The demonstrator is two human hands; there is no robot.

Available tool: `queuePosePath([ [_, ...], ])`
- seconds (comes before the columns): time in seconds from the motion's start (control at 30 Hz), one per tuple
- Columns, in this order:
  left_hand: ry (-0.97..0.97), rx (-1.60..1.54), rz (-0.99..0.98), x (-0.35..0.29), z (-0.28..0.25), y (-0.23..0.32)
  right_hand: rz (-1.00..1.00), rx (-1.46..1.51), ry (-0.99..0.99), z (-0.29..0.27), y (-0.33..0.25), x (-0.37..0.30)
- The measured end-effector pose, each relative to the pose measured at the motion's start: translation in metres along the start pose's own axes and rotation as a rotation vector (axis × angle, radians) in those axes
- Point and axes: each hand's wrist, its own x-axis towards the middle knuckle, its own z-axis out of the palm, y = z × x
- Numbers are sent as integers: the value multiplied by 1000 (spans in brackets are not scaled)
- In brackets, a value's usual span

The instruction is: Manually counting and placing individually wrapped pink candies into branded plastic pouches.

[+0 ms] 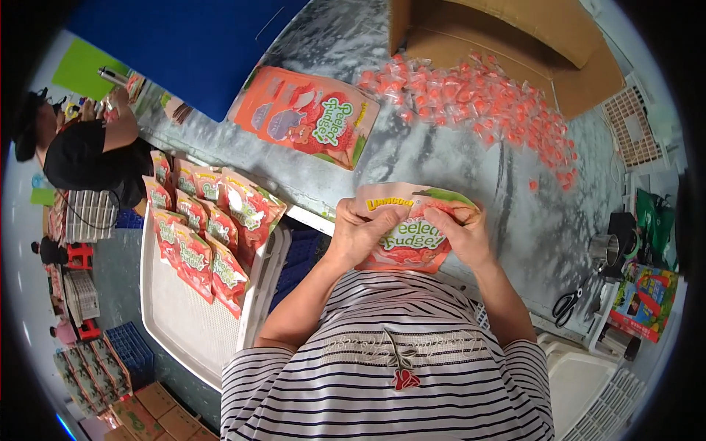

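A pink and red candy pouch (403, 248) is held upright in front of my striped shirt, at the near edge of the table. My left hand (362, 234) grips its left side, thumb on the front. On the right side my right hand (465, 234) pinches it the same way, both thumbs near the upper part. Whether the pouch's top is sealed I cannot tell. Beyond it lies a flat stack of similar pouches (305, 116). Farther right, a heap of wrapped red candies (478, 99) spreads out from a cardboard box (588, 73).
Several filled pouches (195, 257) stand on a white tray (165, 309) at my left. A blue panel (184, 44) rises at the far left; a person in black (95, 151) works past it. Black scissors (566, 307), a metal cup (604, 250) and a plastic basket (631, 121) are at right.
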Motion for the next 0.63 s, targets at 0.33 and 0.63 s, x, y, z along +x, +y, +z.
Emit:
queuePosePath([
  [0.33, -109, -5, 167, -4, -7, 0, -230, -798, -7, -27, -6, -14],
  [0.63, 350, 274, 587, -27, -53, 20, -278, -348, -102, 52, -47, 23],
])
